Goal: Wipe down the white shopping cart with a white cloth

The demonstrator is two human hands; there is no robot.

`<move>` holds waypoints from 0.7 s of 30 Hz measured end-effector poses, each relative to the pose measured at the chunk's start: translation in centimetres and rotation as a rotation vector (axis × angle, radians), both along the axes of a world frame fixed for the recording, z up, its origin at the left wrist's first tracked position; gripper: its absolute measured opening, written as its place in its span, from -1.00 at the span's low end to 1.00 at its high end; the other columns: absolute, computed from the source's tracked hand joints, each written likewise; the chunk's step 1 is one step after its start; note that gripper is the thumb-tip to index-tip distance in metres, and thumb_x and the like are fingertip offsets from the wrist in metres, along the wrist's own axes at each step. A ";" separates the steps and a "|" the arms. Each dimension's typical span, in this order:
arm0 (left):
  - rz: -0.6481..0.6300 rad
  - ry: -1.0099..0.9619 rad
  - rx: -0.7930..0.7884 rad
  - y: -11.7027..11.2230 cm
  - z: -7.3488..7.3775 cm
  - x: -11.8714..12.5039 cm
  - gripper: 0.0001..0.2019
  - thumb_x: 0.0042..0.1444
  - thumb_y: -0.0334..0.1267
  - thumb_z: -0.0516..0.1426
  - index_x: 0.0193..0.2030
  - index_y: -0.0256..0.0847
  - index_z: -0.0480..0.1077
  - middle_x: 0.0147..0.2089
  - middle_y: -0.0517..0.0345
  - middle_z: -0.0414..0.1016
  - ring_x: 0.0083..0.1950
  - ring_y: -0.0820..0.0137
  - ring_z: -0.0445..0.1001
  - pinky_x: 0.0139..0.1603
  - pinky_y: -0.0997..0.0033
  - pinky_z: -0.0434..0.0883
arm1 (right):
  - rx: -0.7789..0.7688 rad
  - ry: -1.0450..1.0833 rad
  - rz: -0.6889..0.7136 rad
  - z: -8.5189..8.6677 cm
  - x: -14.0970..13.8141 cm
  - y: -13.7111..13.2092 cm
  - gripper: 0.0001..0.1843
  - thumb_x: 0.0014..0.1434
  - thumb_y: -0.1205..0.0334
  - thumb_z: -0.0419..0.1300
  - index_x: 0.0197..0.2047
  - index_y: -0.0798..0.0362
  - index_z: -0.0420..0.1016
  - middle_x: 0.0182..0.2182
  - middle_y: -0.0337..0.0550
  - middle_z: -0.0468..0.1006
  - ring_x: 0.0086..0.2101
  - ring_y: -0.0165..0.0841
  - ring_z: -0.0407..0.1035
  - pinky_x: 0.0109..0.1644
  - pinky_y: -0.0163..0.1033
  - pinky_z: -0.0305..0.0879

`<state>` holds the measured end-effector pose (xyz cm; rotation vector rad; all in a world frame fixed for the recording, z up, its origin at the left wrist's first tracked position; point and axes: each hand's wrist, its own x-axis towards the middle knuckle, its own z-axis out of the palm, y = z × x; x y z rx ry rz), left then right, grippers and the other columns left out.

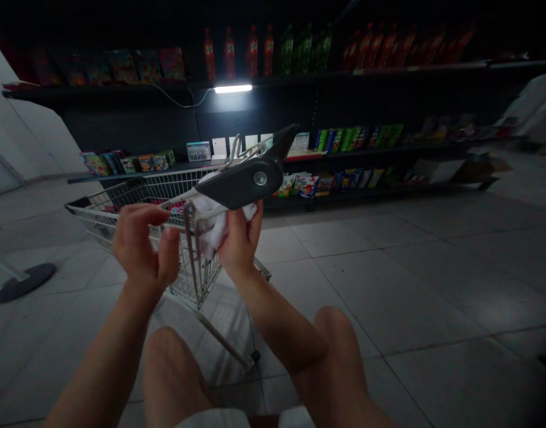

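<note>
A wire shopping cart stands right in front of me, tilted, with its dark grey plastic handle piece raised toward the shelves. My right hand presses a crumpled white cloth against the underside of that piece. My left hand curls around the thin pale handle bar near the cart's top rim. Both of my bare knees show below my forearms. Something colourful lies inside the basket, too dark and small to identify.
Dark store shelves hold several rows of packets and bottles behind the cart, with a bright strip light above. A grey tiled floor surrounds me. A round dark base lies at the left.
</note>
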<state>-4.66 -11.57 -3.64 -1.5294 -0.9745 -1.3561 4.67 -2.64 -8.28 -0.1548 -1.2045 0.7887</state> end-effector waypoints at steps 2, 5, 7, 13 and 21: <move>-0.014 0.048 -0.132 -0.6 -0.3 1.3 -0.80 0.25 -0.18 0.04 -0.06 -0.14 0.39 -0.19 -0.02 0.44 -0.12 0.21 0.43 -0.15 0.11 0.37 | 0.023 0.032 -0.101 -2.5 -0.9 -2.2 -0.71 0.31 0.10 0.00 0.08 -0.11 0.27 -0.16 -0.19 0.40 -0.13 -0.40 0.39 -0.04 -0.24 0.43; 0.058 0.079 -0.184 -1.2 -0.2 2.8 -0.72 0.19 -0.16 0.14 0.04 -0.10 0.41 -0.11 -0.04 0.39 -0.07 0.17 0.42 -0.12 0.09 0.39 | 0.002 -0.055 -0.153 -7.9 -2.1 -3.6 -0.75 0.27 0.16 0.02 0.01 -0.05 0.29 -0.13 -0.13 0.37 -0.09 -0.35 0.36 0.02 -0.17 0.41; 0.128 0.070 -0.148 -1.4 0.5 3.1 -0.56 0.06 -0.07 0.27 0.09 -0.04 0.38 -0.07 -0.01 0.34 -0.01 0.13 0.39 -0.05 0.04 0.39 | -0.010 -0.278 -0.079 -12.4 -2.4 -3.0 -0.74 0.22 0.21 0.04 -0.01 -0.01 0.32 -0.15 -0.11 0.41 -0.10 -0.31 0.37 0.04 -0.13 0.41; 0.103 -0.068 -0.287 1.1 2.0 1.2 -0.23 -0.21 0.07 0.41 0.11 0.00 0.19 0.11 -0.01 0.30 0.07 0.08 0.40 0.01 -0.03 0.39 | -0.129 -0.555 0.007 -17.8 -0.8 0.5 -0.80 0.15 0.26 0.12 -0.12 0.02 0.41 -0.26 -0.13 0.46 -0.21 -0.31 0.38 -0.06 -0.16 0.43; -0.013 -0.212 -0.214 4.8 0.0 0.6 -0.63 -0.16 -0.14 0.19 -0.21 -0.09 0.17 -0.32 0.20 0.19 -0.33 0.33 0.28 -0.31 0.24 0.26 | -0.016 -0.451 -0.098 -18.6 -5.6 -0.3 -0.66 0.04 0.41 0.13 -0.09 0.02 0.48 0.05 -0.03 0.37 0.13 -0.20 0.25 0.27 0.01 0.22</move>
